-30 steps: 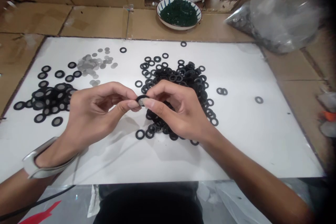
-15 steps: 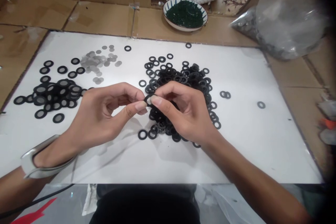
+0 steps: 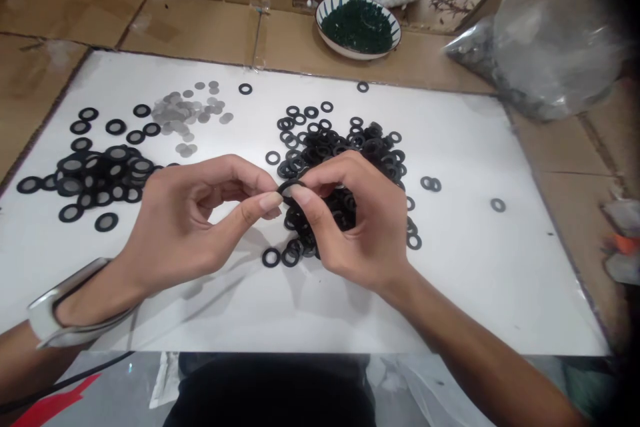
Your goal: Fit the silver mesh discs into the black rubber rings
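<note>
One black ring [image 3: 290, 183] sits in a fingertip grip shared by left hand [image 3: 175, 220] and right hand [image 3: 370, 233] above the tabletop [image 3: 480, 273]; I can't tell if it's filled. Beyond it, plenty of bare rings [image 3: 323, 141] remain, disc-filled rings [image 3: 102, 173] heaped left look done, loose discs [image 3: 177, 113] lie farther back.

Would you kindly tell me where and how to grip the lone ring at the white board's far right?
The ring is probably best pinched at opposite points of its outer edge, from above, with the right hand: it lies flat on the white board, its edge free all round.
</note>
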### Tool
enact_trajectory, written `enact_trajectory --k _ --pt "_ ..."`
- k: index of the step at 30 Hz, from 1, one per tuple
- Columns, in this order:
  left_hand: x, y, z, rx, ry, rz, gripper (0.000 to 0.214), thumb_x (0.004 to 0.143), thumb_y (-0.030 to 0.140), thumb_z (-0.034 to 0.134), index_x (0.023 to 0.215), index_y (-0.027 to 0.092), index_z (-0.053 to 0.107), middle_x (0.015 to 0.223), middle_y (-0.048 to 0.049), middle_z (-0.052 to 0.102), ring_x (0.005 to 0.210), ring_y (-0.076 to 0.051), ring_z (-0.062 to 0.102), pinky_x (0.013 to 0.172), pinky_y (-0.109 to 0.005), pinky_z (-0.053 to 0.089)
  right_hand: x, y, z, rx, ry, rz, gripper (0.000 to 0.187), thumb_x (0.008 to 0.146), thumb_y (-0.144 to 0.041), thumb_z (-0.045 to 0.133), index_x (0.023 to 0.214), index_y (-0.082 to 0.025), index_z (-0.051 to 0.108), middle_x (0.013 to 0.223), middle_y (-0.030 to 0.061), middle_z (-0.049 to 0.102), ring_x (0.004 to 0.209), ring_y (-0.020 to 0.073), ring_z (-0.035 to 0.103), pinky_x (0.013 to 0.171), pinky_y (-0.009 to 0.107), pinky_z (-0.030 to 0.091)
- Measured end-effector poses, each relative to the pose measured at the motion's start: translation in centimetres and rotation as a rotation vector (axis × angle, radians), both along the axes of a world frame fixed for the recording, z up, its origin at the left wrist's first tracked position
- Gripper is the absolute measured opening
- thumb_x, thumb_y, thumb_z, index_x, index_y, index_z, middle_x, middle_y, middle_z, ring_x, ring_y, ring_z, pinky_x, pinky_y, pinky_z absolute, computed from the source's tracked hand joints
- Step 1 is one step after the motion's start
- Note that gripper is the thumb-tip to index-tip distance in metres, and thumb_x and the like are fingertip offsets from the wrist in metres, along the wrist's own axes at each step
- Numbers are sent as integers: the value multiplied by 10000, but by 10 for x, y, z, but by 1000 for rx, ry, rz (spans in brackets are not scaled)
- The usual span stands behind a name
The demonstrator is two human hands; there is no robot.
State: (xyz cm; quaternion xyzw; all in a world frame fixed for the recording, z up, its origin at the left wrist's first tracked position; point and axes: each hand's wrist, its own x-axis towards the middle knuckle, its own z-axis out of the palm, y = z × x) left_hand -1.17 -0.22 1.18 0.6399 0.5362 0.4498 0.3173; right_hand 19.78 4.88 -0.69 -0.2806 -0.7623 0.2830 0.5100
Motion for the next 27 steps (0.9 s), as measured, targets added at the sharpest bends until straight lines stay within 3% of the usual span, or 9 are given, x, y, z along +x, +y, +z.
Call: enact_trajectory --k 10,18,23,27 --pt "1 -2 -2 -21 -27 -11 121 1016 342 832 929 268 790 852 -2 790 719 -187 800 628 -306 624 -4 -6 -4 35 13 -58 122 1028 -142 720 986 -253 694 905 17 763 830 193 676 740 388 561" --pt "2 -3 -3 -9 -18 -3 103 1021 347 827 944 285 801 881 -7 803 717 -187 786 620 -324 621 -3 -2 -7 148 -14 -90 151 1019 -118 738 1033 -265 706 927 19 792 845 211 692 760 418 573" --pt "3 -3 -1 -2 -31 -8 87 1023 327 820 948 287 800 874 -3 802 723 -183 781 641 -327 632 -1 -2 -3 89 -16 -59 136 1029 -129 733 1018 -262 711 900 9 781 832 204 680 772 412 570" --pt "4 -2 0 18 -38 4 62 1016 296 821 964 281 790 901 2 790 750 -169 778 671 -318 636 2 0 3 -56 -12 28 100 1027 -167 767 972 -240 728 909 9 783 836 182 672 795 389 566"
